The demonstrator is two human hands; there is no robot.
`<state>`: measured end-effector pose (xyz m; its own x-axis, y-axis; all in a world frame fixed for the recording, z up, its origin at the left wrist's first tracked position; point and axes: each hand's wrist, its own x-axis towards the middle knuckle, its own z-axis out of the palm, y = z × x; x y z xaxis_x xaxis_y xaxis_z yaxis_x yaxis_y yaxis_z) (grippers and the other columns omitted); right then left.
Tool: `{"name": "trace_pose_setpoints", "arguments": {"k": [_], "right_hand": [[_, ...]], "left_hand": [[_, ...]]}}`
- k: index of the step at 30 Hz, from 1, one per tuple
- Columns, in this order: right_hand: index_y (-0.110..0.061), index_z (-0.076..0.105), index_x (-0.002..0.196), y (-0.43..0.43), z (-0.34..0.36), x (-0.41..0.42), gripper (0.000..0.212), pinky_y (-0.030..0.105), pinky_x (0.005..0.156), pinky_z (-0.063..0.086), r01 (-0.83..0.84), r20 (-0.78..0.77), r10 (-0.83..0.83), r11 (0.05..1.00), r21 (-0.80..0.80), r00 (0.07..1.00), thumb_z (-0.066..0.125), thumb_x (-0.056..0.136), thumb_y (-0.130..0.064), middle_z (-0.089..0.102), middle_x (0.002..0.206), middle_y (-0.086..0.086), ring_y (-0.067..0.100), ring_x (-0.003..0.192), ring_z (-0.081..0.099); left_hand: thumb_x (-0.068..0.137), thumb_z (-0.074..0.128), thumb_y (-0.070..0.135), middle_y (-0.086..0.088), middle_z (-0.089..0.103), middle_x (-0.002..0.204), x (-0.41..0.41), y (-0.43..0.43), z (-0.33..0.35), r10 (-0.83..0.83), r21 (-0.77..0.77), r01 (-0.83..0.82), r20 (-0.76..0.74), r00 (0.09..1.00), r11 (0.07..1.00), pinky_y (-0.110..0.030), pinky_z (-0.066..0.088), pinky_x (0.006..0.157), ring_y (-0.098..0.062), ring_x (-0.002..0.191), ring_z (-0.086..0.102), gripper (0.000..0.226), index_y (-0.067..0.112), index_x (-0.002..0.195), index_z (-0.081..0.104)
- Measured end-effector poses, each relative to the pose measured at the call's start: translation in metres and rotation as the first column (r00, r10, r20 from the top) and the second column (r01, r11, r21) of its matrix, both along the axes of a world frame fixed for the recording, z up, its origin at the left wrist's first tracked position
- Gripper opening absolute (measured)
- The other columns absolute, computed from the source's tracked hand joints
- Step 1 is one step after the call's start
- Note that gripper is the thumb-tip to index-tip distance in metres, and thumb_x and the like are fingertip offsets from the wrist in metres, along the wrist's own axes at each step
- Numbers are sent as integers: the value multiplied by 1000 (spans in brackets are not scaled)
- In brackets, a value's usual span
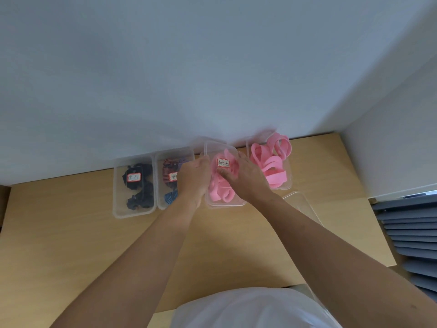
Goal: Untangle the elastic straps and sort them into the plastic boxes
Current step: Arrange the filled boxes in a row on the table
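Four clear plastic boxes stand in a row against the wall. The first box (118,209) holds black straps (139,185). The second box (160,204) holds red-striped and blue straps (169,172). The third box (224,204) holds pink straps (221,189). A clear lid with a red-framed label (223,162) sits tilted over it, far edge raised. My left hand (194,178) grips the lid's left edge. My right hand (247,179) holds its right side, thumb on top. The fourth box (289,183) is heaped with looped pink straps (272,162).
Another clear plastic lid or tray (301,204) lies on the wooden table (71,233) right of my right forearm. A white wall rises just behind the boxes. Grey slatted material (413,233) lies past the table's right edge.
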<state>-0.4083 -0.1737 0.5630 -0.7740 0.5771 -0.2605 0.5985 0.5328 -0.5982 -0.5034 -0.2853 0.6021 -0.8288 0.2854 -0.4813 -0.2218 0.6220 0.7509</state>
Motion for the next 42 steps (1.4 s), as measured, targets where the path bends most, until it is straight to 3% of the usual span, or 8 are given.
{"name": "trace_pose_setpoints", "arguments": {"k": [3,8,11,14,25,31,37,42], "right_hand": [[-13,40,149,4,-2,1,75,39,114,33,-68,24,68,998,6,997,50,94,-64,37,154,9,25,144,34],[-15,48,141,11,-1,4,70,31,86,40,-43,-15,43,999,-3,999,61,90,-61,54,136,3,26,125,53],[-17,51,138,14,2,7,62,32,74,42,-25,-40,23,999,-34,999,64,91,-56,63,125,5,27,100,64],[-16,65,122,14,6,6,47,40,78,52,99,-64,-108,986,-131,992,69,90,-49,72,113,5,27,94,67],[-19,75,95,26,7,-10,21,39,78,56,349,-11,-365,896,-275,931,82,79,-31,74,90,0,22,86,68],[-19,71,110,26,1,-10,31,35,82,55,339,-36,-361,902,-268,932,80,81,-23,71,100,-7,17,94,67],[-25,57,142,29,1,-10,59,33,88,54,256,-45,-277,930,-265,960,77,86,-23,70,98,-8,13,94,66],[-26,57,141,27,3,-8,56,35,85,58,244,-54,-269,930,-276,962,75,88,-26,70,127,-5,11,92,67]], "left_hand": [[94,50,34,10,43,37,-5,3,-1,-12,25,11,22,1000,1000,-33,32,61,-20,54,40,47,23,49,60],[104,44,28,5,53,54,-7,6,-4,-138,-25,136,-158,978,990,-36,33,55,-29,64,49,49,21,58,58],[106,41,25,-9,71,118,-8,8,-7,-173,-93,157,-204,964,983,-40,48,91,-35,110,64,36,23,131,67],[105,41,20,-8,64,138,-11,8,-12,-190,-129,165,-220,957,978,-29,43,95,-29,123,60,49,28,154,45],[96,54,15,-15,74,106,-28,6,-18,-300,-229,249,-225,927,941,-42,55,88,-38,102,67,41,22,134,66],[89,75,34,-6,75,88,-29,4,-20,-307,-192,266,-229,924,945,-34,51,71,-29,86,69,23,17,104,77],[70,88,53,-1,59,68,-25,4,-19,-346,-242,287,-249,905,927,-33,36,52,-19,62,54,52,9,83,64],[75,84,56,4,52,69,-26,6,-18,-422,-315,329,-293,858,890,-34,32,62,-27,74,57,56,10,96,61]]}}
